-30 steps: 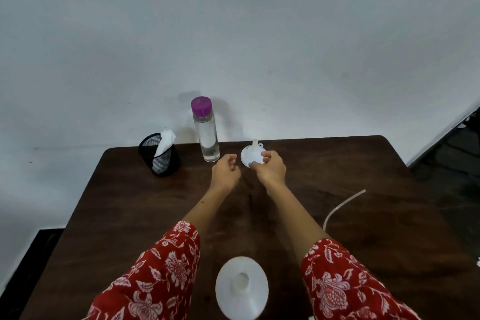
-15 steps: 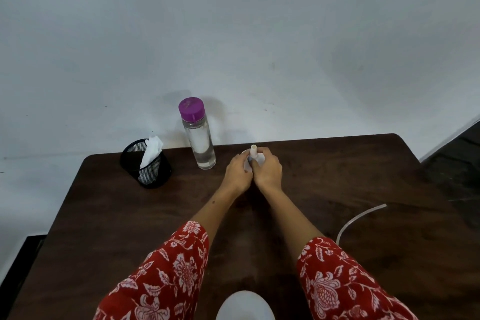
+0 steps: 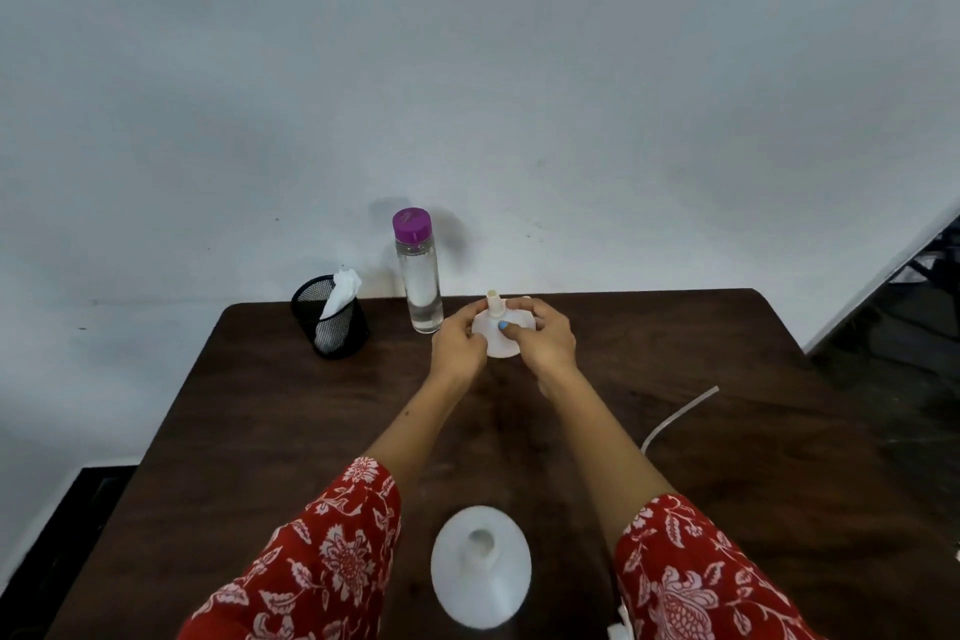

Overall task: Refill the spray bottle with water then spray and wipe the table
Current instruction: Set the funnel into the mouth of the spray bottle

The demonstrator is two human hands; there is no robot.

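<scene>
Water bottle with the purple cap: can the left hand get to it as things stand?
Probably yes. The water bottle stands upright just beyond and left of the left hand, with bare table between. But that hand, with the right hand, grips the white funnel and must let go first.

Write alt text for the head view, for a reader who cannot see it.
Both hands, left and right, hold a white funnel spout-up over a dark table. Behind stand a purple-capped water bottle and a mesh cup with tissue; an open white spray bottle stands near the person.
</scene>
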